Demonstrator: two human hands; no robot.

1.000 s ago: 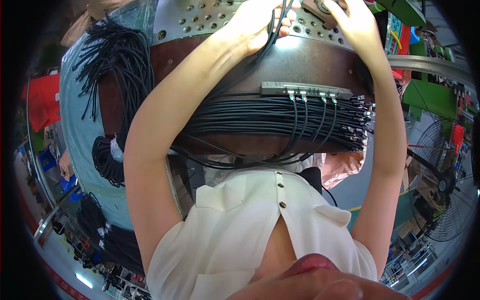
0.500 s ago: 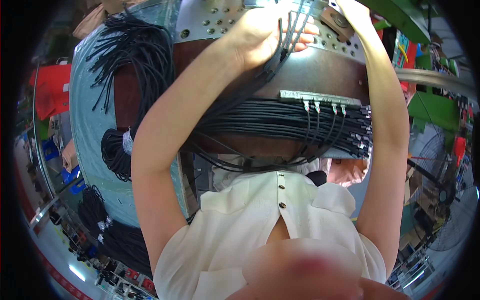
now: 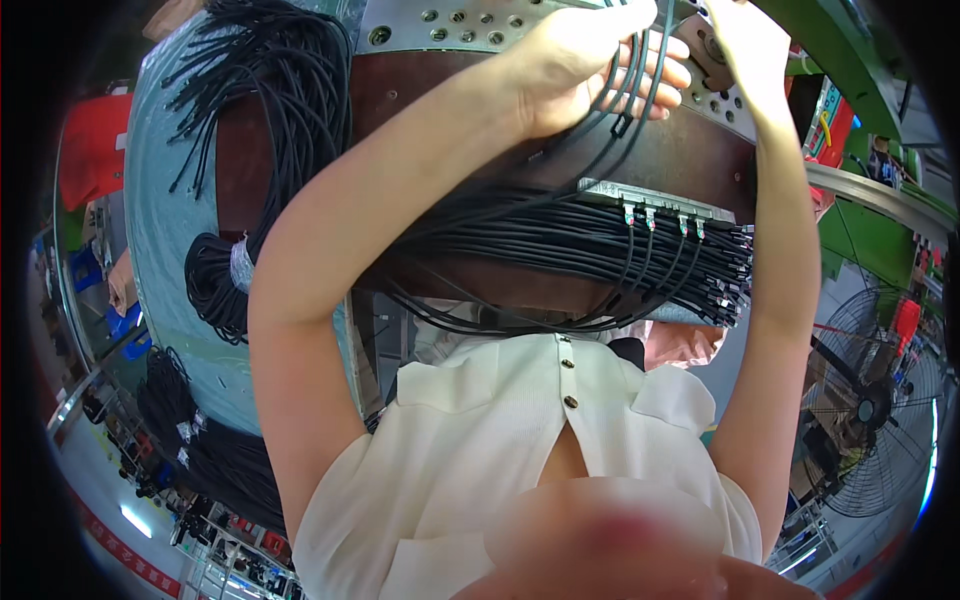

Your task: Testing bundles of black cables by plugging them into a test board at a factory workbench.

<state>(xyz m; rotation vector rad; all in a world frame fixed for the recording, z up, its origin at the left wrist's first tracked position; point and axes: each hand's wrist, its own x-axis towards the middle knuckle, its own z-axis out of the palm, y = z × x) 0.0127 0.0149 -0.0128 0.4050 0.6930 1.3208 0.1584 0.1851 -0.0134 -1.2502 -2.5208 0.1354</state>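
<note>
At the top of the head view, my left hand (image 3: pixel 590 75) holds several thin black cables (image 3: pixel 640 75), which pass over its palm and curled fingers. They curve down and left toward a thick bundle of black cables (image 3: pixel 500 235) on the brown work surface. Beside a metal block on the perforated steel plate is my right hand (image 3: pixel 750 55). Its fingertips are cut off by the upper edge, so what they hold is hidden. Nearer my body, a slim metal holder (image 3: pixel 655 197) lies across the bundle, with several pale connectors on cables along its front edge.
A large bunch of loose black cables (image 3: pixel 285 90) hangs over the left side, above a tied coil (image 3: pixel 215 290). More bundled cables (image 3: pixel 190 430) lie at lower left. The steel plate (image 3: pixel 460 25) has several holes. A fan (image 3: pixel 865 410) stands at right, near a green machine frame (image 3: pixel 815 50).
Both hands have shifted right in the view, and the cables in my left hand have come along with it. The whole view has also turned slightly.
</note>
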